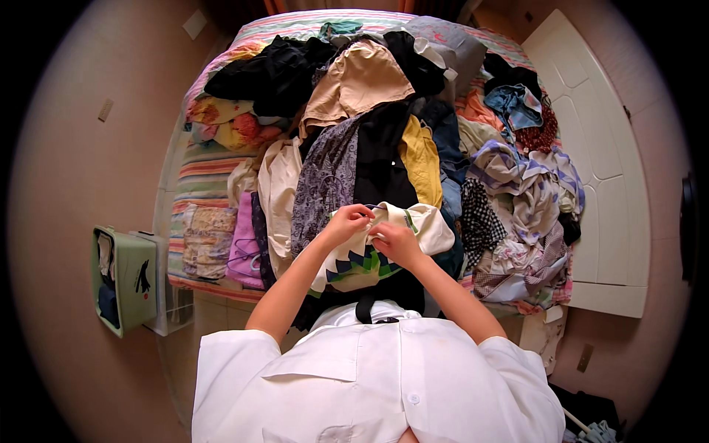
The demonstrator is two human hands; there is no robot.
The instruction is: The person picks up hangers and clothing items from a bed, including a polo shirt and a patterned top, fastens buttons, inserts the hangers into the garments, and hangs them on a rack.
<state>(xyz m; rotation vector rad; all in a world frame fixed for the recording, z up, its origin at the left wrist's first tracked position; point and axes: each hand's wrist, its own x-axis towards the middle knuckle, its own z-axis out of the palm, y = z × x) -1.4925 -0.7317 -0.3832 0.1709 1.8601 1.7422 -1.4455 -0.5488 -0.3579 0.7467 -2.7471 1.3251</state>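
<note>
A cream garment (pixel 413 225) with a blue and green zigzag pattern lies at the near edge of the bed, on top of a black piece of clothing (pixel 380 159). My left hand (pixel 346 222) pinches its upper edge. My right hand (pixel 393 242) grips the same garment just beside it, both hands close together. Both forearms come up from my white shirt at the bottom of the view.
A large heap of mixed clothes (pixel 354 81) covers the striped bed (pixel 203 173). Folded pieces (pixel 209 236) lie at the bed's near left corner. A green bag (pixel 125 277) stands on the floor at left. A white door (pixel 598 155) is at right.
</note>
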